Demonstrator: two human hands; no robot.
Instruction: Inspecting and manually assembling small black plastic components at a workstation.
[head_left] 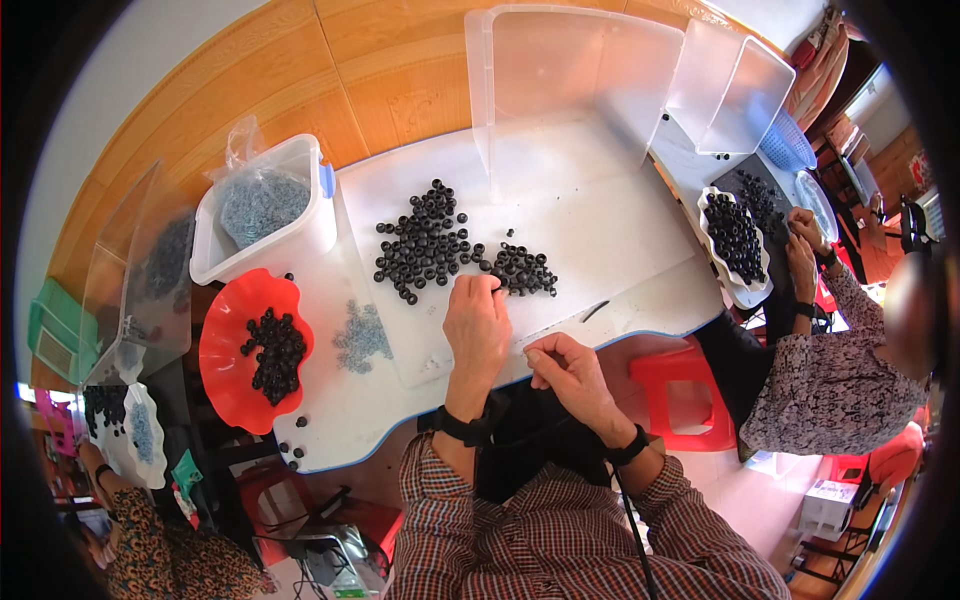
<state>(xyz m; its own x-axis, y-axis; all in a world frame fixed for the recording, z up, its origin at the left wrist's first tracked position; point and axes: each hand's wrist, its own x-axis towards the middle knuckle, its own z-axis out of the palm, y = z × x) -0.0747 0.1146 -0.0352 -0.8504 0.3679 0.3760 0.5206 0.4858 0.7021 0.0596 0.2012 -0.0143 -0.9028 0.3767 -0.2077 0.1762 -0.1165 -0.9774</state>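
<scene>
Right now we are pinching the right hand (565, 372) shut at the desk (600, 215) edge, on something too small to identify. Our left hand (478, 322) is reaching with curled fingers into the small heap of black rings (522, 270), touching them. A careless sweep could be scattering rings toward the bigger pile (425, 243) or off the edge.
</scene>
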